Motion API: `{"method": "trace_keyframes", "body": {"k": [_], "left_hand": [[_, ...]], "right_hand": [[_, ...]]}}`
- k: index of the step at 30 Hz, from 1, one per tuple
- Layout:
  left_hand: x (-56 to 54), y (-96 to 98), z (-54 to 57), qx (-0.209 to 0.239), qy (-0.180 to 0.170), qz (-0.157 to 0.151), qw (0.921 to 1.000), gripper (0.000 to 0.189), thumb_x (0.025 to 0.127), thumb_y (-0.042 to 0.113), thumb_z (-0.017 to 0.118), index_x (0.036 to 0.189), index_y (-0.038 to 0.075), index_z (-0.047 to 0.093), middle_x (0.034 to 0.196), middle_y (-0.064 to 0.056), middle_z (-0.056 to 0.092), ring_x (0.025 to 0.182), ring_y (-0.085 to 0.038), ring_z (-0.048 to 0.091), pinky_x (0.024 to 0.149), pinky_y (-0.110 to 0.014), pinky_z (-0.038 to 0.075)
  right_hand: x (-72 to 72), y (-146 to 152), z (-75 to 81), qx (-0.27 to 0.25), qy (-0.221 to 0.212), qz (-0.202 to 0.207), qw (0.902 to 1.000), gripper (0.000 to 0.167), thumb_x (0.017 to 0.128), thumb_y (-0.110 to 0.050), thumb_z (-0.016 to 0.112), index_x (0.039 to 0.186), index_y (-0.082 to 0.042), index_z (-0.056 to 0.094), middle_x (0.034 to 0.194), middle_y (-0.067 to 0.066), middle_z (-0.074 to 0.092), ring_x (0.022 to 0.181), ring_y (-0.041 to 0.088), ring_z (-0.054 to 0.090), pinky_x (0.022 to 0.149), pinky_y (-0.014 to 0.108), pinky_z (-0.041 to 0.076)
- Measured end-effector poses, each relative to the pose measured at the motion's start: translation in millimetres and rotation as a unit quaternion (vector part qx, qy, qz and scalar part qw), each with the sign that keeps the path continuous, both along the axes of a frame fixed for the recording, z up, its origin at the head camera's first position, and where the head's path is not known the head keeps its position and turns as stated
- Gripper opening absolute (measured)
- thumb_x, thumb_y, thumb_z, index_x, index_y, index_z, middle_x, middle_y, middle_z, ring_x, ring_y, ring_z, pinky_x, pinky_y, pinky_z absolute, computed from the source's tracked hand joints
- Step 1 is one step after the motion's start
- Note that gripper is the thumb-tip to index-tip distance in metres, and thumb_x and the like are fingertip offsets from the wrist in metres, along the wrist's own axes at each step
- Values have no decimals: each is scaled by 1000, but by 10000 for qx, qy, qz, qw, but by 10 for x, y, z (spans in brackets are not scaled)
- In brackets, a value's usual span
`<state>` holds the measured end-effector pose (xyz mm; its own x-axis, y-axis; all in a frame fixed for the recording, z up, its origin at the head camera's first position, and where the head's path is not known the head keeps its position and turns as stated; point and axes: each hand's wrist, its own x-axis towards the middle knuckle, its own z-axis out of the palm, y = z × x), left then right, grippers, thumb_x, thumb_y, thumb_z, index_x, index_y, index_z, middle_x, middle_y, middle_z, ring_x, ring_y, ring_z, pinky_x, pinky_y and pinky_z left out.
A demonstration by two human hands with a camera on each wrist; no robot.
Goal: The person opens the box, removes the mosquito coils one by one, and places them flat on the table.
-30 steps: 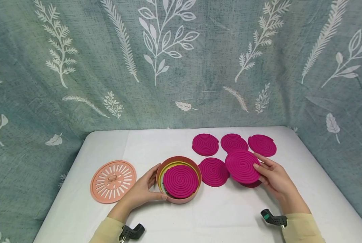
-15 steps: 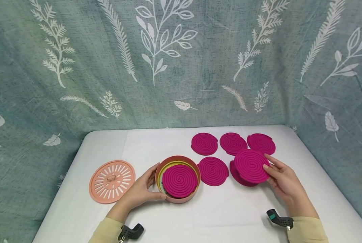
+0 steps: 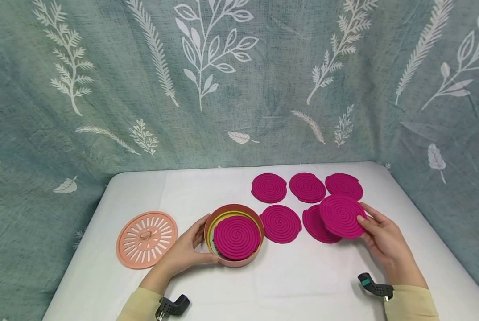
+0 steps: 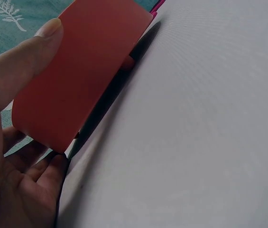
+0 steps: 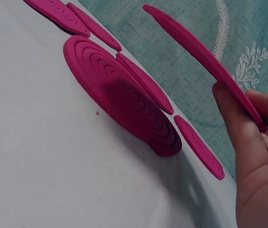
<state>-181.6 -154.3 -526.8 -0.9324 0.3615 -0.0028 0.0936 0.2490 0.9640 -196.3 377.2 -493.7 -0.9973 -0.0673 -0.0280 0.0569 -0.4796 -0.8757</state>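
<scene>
In the head view my left hand grips the left side of a round pink tin with a yellowish inside. A magenta mosquito coil lies in it. The left wrist view shows the thumb on the outer wall of the tin, whose near edge is raised off the table. My right hand pinches another mosquito coil by its right edge, between thumb and fingers. That held coil hangs clear of the table in the right wrist view, above a flat-lying coil.
More magenta coils lie flat: three in the back row, including a middle coil, and a front coil beside the tin. A pink slotted lid with a small ring rests at left. A patterned curtain stands behind the white table.
My right hand has moved right with the held coil, uncovering more of the coil beneath it. The left hand keeps its grip on the tin. The head view has shifted slightly.
</scene>
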Motion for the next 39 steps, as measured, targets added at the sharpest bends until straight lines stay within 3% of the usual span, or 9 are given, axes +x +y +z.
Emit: {"method": "trace_keyframes", "body": {"k": [16, 28, 34, 39], "left_hand": [[6, 9, 23, -61, -80, 10, 9999, 119, 61, 36, 96, 157, 28, 26, 156, 8, 31, 140, -9, 33, 112, -18, 31], [9, 10, 35, -76, -85, 21, 9999, 120, 60, 37, 96, 157, 27, 27, 156, 8, 32, 140, -9, 33, 111, -18, 31], [5, 11, 29, -90, -61, 29, 9999, 121, 60, 39, 96, 158, 23, 26, 155, 8, 32, 140, -9, 33, 111, -18, 32], [8, 10, 28, -144, -61, 66, 9999, 121, 59, 40, 96, 157, 26, 27, 155, 9, 32, 140, -8, 34, 111, -18, 32]], "right_hand": [[82, 293, -29, -73, -607, -1073, 9923, 49, 95, 4, 62, 138, -19, 61, 100, 4, 72, 79, 12, 67, 64, 23, 61], [140, 453, -84, 246, -1034, -1693, 9798, 65, 91, -3, 70, 149, -21, 47, 101, -3, 70, 88, 7, 67, 72, 22, 61], [115, 464, -134, 796, -1354, -1762, 9717, 79, 91, -10, 72, 157, -15, 29, 97, -9, 69, 85, 3, 66, 68, 19, 60], [92, 477, -167, 1093, -1517, -1858, 9646, 81, 92, -12, 71, 158, -13, 25, 96, -12, 66, 85, 0, 65, 70, 18, 60]]}}
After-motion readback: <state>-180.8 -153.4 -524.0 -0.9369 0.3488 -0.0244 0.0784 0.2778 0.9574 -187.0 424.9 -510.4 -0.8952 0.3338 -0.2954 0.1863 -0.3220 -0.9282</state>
